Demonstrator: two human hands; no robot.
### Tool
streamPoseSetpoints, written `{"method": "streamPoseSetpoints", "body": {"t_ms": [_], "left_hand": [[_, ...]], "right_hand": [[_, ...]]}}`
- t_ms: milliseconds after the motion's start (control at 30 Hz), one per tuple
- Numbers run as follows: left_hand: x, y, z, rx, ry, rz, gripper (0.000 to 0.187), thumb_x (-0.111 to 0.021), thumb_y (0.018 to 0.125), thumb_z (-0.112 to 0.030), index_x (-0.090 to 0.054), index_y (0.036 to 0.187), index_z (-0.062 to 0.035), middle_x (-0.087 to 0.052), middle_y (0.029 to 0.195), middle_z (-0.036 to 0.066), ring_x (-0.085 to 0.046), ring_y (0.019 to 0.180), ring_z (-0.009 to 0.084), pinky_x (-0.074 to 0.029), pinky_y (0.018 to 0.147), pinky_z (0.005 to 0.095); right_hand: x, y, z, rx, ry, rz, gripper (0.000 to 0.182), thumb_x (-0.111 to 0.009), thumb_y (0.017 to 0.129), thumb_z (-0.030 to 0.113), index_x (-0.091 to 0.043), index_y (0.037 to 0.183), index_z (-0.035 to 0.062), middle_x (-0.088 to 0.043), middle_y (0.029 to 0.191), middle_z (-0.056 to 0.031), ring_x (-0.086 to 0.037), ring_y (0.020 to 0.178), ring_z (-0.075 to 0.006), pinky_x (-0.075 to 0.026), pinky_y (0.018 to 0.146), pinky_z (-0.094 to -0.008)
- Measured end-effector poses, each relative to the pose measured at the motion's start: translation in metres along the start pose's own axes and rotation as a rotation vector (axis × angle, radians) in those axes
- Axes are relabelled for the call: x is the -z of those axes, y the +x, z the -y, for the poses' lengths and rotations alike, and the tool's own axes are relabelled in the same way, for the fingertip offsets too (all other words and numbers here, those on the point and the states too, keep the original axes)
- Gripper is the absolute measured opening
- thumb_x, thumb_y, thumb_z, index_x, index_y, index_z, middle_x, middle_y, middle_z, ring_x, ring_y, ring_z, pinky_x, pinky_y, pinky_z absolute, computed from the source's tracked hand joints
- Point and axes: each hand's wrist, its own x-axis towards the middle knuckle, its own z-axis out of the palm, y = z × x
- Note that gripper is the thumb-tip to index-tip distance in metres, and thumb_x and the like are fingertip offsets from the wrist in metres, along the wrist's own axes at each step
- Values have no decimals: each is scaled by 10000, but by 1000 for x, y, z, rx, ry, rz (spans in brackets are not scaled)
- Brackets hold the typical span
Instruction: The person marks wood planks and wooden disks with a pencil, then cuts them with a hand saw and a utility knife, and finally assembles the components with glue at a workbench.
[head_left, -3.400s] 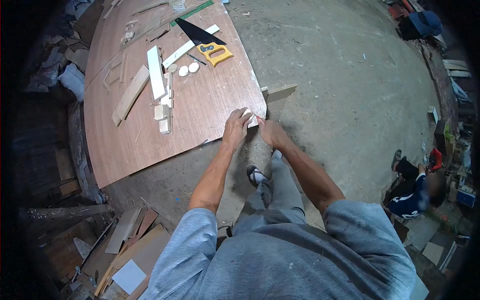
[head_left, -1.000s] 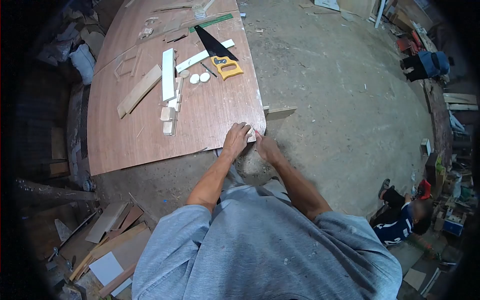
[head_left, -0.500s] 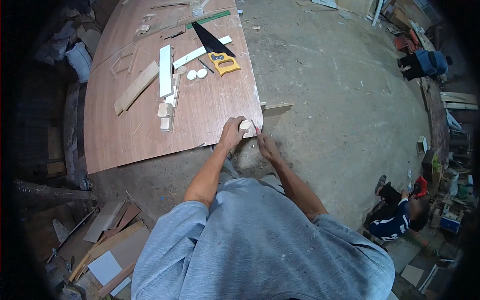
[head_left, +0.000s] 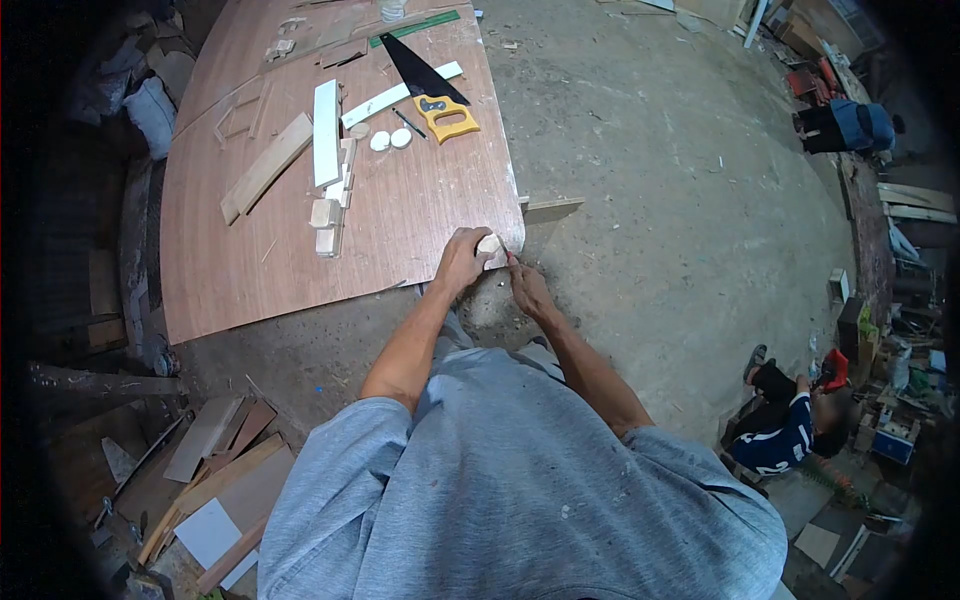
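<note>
At the table's near right corner, my left hand (head_left: 461,260) is closed round a small pale wood block (head_left: 488,244) with a roughly rounded outline. My right hand (head_left: 531,290) grips a red-handled tool (head_left: 511,258), whose thin dark blade meets the block's right side. The tool's exact kind is too small to tell. Further up the table lie two round white wood discs (head_left: 390,141), a pencil (head_left: 409,123) and a yellow-handled handsaw (head_left: 447,119). The saw's blade crosses a white strip (head_left: 385,106).
Wood boards (head_left: 268,167) and stacked small blocks (head_left: 326,226) lie on the brown table (head_left: 250,290). A piece of wood (head_left: 553,209) juts past its right edge. One person (head_left: 780,430) sits at lower right, another (head_left: 850,127) is at upper right. Offcuts (head_left: 215,500) cover the floor at lower left.
The view has shifted slightly, so the table and its things sit a little higher and further left. Both hands keep their holds, and the blade stays at the block's right side.
</note>
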Motion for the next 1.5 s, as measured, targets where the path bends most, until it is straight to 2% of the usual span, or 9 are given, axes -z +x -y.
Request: {"method": "streamPoseSetpoints", "body": {"t_ms": [367, 433, 600, 800, 1100, 1167, 1300, 1400, 1500], "left_hand": [[-3, 0, 11, -26, 53, 26, 388, -716, 732, -48, -652, 1113, -9, -660, 1067, 203, -589, 1043, 377, -469, 924, 423], [-2, 7, 5, -79, 68, 5, 386, -715, 733, -47, -652, 1111, -7, -661, 1066, 201, -590, 1041, 376, -469, 923, 423], [-7, 2, 9, -56, 88, 2, 411, -729, 728, -62, -646, 1128, -15, -667, 1009, 207, -604, 1003, 376, -486, 888, 417], [-5, 2, 8, -55, 123, 0, 404, -736, 722, -49, -648, 1115, -12, -669, 1001, 212, -611, 987, 377, -488, 881, 417], [-11, -19, -14, 13, 93, 55, 398, -713, 720, -19, -646, 1111, 4, -656, 1027, 236, -595, 1015, 395, -471, 916, 436], [-13, -20, -10, 15, 105, 48, 416, -721, 707, -3, -646, 1116, -1, -659, 973, 220, -606, 961, 381, -485, 873, 428], [-19, -15, 1, -81, 173, 14, 421, -724, 702, 13, -648, 1116, -2, -661, 920, 208, -616, 903, 373, -501, 812, 422], [-16, -13, 2, -102, 152, 5, 413, -717, 702, 17, -648, 1108, 1, -664, 932, 213, -618, 888, 379, -500, 802, 427], [-13, -2, -1, -115, 170, 19, 404, -720, 706, 12, -643, 1102, 2, -664, 949, 221, -621, 896, 387, -497, 816, 432]], "right_hand": [[-21, 8, -5, -4, -132, -74, 648, -257, 1028, 432, -623, 1069, -102, -596, 1059, -385, -547, 1074, -537, -427, 952, -552], [-17, 15, -4, 22, -193, -125, 577, -294, 1032, 411, -651, 1023, -42, -638, 930, -332, -583, 946, -542, -459, 855, -574], [-22, 12, 4, 20, -160, -180, 629, -249, 1031, 428, -657, 1022, -51, -625, 992, -351, -578, 1003, -531, -437, 925, -564], [-16, 6, 10, -12, -209, -102, 654, -226, 1029, 424, -648, 1042, -76, -613, 1032, -368, -590, 1010, -516, -431, 933, -559], [-10, -18, -15, -60, 138, 79, 652, -294, 1019, 447, -636, 985, -107, -595, 1029, -385, -581, 1058, -486, -440, 894, -542], [-21, -22, -10, 11, -66, -139, 654, -312, 1018, 445, -628, 943, -123, -613, 980, -371, -573, 1053, -501, -439, 892, -545], [-30, -20, -14, -61, -113, -171, 665, -301, 1023, 440, -626, 948, -136, -618, 950, -368, -574, 1031, -512, -434, 892, -561], [-5, -14, 10, -18, -120, -14, 645, -299, 1024, 428, -636, 1005, -122, -603, 977, -385, -577, 1031, -514, -423, 929, -571], [-21, -16, -1, -21, -30, -143, 641, -301, 1025, 426, -642, 1009, -116, -605, 992, -381, -574, 1042, -514, -425, 934, -568]]}}
